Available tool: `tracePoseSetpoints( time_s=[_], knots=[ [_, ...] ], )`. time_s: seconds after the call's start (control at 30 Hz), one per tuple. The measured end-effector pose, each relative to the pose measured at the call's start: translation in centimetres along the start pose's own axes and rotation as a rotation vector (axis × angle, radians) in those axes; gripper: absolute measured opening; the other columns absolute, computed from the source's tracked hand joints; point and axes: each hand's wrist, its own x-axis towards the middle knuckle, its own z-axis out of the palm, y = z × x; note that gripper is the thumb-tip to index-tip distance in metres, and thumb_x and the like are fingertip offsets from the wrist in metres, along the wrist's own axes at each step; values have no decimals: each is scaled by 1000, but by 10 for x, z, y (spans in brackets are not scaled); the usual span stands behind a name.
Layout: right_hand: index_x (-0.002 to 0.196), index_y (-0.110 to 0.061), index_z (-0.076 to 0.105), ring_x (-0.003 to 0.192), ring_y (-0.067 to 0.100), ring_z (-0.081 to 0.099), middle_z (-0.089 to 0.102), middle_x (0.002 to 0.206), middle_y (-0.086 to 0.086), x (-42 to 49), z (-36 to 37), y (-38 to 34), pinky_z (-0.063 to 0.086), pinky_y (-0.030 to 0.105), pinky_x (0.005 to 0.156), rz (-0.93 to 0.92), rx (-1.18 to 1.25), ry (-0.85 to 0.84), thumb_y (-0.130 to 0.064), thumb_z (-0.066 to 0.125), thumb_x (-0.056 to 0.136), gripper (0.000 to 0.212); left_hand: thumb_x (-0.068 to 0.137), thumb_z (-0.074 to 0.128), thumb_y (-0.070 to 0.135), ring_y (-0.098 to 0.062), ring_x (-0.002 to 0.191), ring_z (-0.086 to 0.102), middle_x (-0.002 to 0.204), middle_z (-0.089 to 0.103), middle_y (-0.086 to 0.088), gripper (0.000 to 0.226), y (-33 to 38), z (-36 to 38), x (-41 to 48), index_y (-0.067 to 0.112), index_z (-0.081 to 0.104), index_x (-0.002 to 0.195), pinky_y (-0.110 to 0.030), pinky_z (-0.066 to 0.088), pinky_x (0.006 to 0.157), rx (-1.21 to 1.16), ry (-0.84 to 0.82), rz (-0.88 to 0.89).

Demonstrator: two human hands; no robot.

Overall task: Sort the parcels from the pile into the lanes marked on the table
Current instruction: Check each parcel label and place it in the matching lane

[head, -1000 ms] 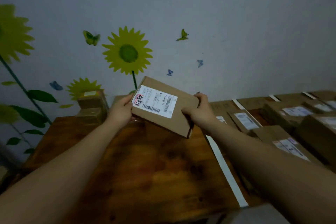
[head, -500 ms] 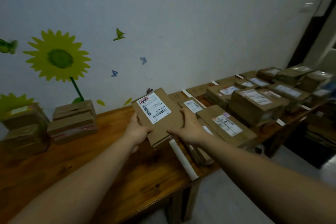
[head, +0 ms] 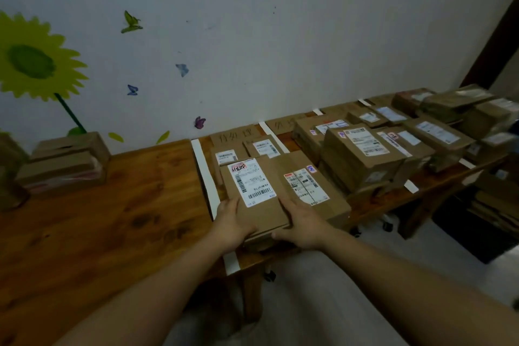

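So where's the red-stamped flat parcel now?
The flat parcel is mid head view, just right of the white tape strip, over other parcels, left hand and right hand holding its near edge.

Person's body, as seen from the head camera. Only the left hand (head: 231, 226), the right hand (head: 304, 226), the left forearm (head: 157, 289) and the right forearm (head: 407, 284) are shown. Both hands are bare; both forearms are uncovered along all that is seen. Fine detail is lost to low light.
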Motion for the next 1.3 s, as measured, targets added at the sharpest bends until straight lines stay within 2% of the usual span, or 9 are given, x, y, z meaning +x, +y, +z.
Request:
tracePoseSetpoints(
  time_s=[0.2, 0.3, 0.43, 0.53, 0.63, 0.77, 0.93, 1.1, 1.3],
  knots=[
    [153, -27, 5, 141, 29, 20, 21, 155, 8, 6, 17, 26, 20, 43, 117, -11, -91, -6, -62, 58, 83, 96, 67, 81, 35, -22, 134, 31, 148, 22, -2, 104, -5, 29, 4, 25, 17, 149, -36, 32, 112, 102, -100, -20],
    [154, -24, 6, 142, 29, 17, 20, 157, 10, 9, 23, 30, 15, 43, 118, -22, -177, -27, -61, 52, 88, 88, 70, 79, 36, -21, 134, 30, 150, 19, 0, 102, -9, 36, 9, 24, 17, 149, -35, 33, 111, 167, -129, -46],
    [154, -26, 1, 146, 31, 7, 8, 160, 11, 14, 25, 32, 8, 46, 119, -4, -191, -79, -58, 47, 92, 83, 75, 76, 35, -21, 138, 26, 154, 14, 0, 98, -10, 34, 17, 24, 15, 150, -33, 29, 112, 188, -155, -39],
    [154, -27, 1, 147, 32, 3, 2, 161, 10, 18, 17, 28, 9, 48, 119, -1, -188, -124, -63, 49, 89, 89, 81, 70, 37, -23, 143, 16, 158, 6, -1, 91, -9, 23, 19, 26, 12, 151, -34, 21, 115, 211, -140, -76],
    [154, -33, 3, 148, 31, 0, -2, 162, 6, 28, 3, 12, 11, 52, 119, -11, -165, -119, -68, 53, 81, 95, 84, 63, 48, -25, 147, 3, 160, -3, -2, 89, -11, -3, 20, 28, 8, 151, -41, 12, 118, 262, -87, -161],
    [154, -34, 6, 149, 27, 2, -2, 163, 3, 45, -10, -32, 14, 50, 118, -121, -187, -90, -73, 47, 82, 92, 86, 58, 52, -26, 147, 2, 160, -2, -3, 85, -20, -53, 9, 28, 10, 151, -43, 11, 119, 295, 15, -222],
    [155, -26, 12, 148, 30, 6, 6, 162, 9, 69, -7, -123, 13, 45, 118, -285, -235, -98, -69, 47, 87, 87, 85, 58, 53, -26, 147, -3, 160, -4, -6, 87, -56, -135, -17, 27, 9, 152, -38, 8, 118, 330, 129, -268],
    [155, -24, 13, 149, 28, 5, 2, 162, 10, 96, 18, -217, 12, 40, 119, -365, -241, -125, -67, 49, 87, 88, 86, 59, 52, -28, 147, -3, 160, -4, -7, 87, -109, -224, -43, 26, 9, 152, -39, 9, 117, 337, 229, -318],
    [155, -22, 16, 148, 30, 7, 7, 162, 10, 137, 59, -331, 15, 41, 118, -361, -220, -132, -62, 49, 90, 83, 86, 58, 52, -27, 147, -3, 160, -4, -5, 86, -177, -335, -50, 26, 9, 152, -40, 11, 117, 311, 311, -343]
  ],
)
